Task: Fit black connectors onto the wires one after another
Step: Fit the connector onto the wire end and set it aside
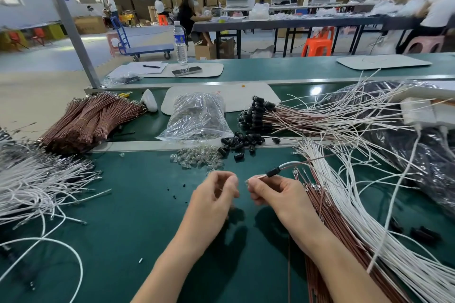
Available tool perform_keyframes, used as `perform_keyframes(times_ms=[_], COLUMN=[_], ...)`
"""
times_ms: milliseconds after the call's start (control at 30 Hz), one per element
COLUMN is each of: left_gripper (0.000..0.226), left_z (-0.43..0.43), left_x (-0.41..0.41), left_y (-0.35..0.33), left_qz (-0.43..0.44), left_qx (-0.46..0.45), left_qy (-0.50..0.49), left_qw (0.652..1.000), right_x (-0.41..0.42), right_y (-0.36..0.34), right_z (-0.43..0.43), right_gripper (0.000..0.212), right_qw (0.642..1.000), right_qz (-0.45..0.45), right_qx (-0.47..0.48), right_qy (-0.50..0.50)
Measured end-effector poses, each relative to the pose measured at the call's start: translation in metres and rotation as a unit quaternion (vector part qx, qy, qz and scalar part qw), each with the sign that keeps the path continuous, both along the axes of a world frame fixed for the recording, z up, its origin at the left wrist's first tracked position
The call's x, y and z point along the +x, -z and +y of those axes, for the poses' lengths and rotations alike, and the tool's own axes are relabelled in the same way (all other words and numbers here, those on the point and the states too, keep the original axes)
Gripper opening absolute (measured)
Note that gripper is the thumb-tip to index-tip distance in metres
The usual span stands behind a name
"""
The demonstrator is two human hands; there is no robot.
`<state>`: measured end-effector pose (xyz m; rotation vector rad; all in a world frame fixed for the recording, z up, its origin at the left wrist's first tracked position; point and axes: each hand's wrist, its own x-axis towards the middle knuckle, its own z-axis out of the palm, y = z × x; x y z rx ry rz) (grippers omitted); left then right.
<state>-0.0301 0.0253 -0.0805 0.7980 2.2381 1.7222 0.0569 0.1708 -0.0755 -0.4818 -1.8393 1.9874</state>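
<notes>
My right hand [270,192] pinches a white and brown wire pair [293,165] near its end. A black connector [273,171] sits threaded on that pair, just beyond my fingers. My left hand [216,192] hovers beside it with curled fingers, and seems to pinch a small clear part, too blurred to be sure. Loose black connectors [237,144] lie in a heap straight ahead on the green table [138,204]. Small clear bulbs [197,158] lie beside them.
Loose white wires [37,184] spread at the left, white and brown wires [344,216] at the right. Bundled brown wires [88,120], a clear bag [197,117] and finished wires with connectors [258,113] lie behind. People work at far tables.
</notes>
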Motion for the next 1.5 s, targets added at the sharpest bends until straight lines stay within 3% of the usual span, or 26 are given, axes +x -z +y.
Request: perform_keyframes(times_ms=[67, 133, 267, 367, 433, 533, 633, 767, 967, 1500], left_gripper=[0.009, 0.017, 0.025, 0.024, 0.020, 0.008, 0.016, 0.014, 0.017, 0.013], left_z=[-0.002, 0.001, 0.014, 0.017, 0.016, 0.014, 0.019, 0.024, 0.019, 0.017], left_x=[-0.012, -0.025, -0.039, -0.041, -0.040, -0.024, -0.005, 0.001, 0.003, 0.006], left_y=[0.001, -0.001, -0.001, -0.006, -0.009, -0.012, -0.009, -0.004, 0.002, 0.004], left_qz=[0.135, 0.205, 0.256, 0.278, 0.267, 0.105, -0.066, -0.174, -0.191, -0.135], left_qx=[-0.097, -0.200, -0.351, -0.403, -0.347, -0.055, 0.125, 0.213, 0.237, 0.192], left_qy=[-0.093, -0.150, -0.161, -0.149, -0.138, -0.096, -0.043, 0.007, 0.063, 0.036], left_qw=[0.982, 0.946, 0.886, 0.859, 0.888, 0.988, 0.989, 0.961, 0.951, 0.971], right_x=[0.000, 0.001, 0.002, 0.003, 0.003, 0.001, -0.001, -0.002, -0.004, -0.001], right_y=[-0.001, -0.002, -0.005, -0.007, -0.008, -0.009, -0.007, -0.005, -0.004, -0.003], right_z=[0.001, 0.001, 0.000, 0.000, 0.001, 0.002, 0.001, 0.002, 0.001, 0.001], right_gripper=[0.007, 0.007, 0.017, 0.018, 0.017, 0.014, 0.013, 0.013, 0.015, 0.016], right_qw=[0.999, 0.998, 0.993, 0.987, 0.983, 0.978, 0.978, 0.976, 0.978, 0.987], right_qz=[0.010, 0.013, 0.028, 0.041, 0.047, 0.045, 0.038, 0.039, 0.035, 0.039], right_qx=[-0.032, -0.058, -0.114, -0.154, -0.178, -0.205, -0.208, -0.212, -0.205, -0.154], right_qy=[0.001, -0.003, -0.008, -0.007, -0.007, -0.008, -0.004, -0.001, 0.003, 0.007])
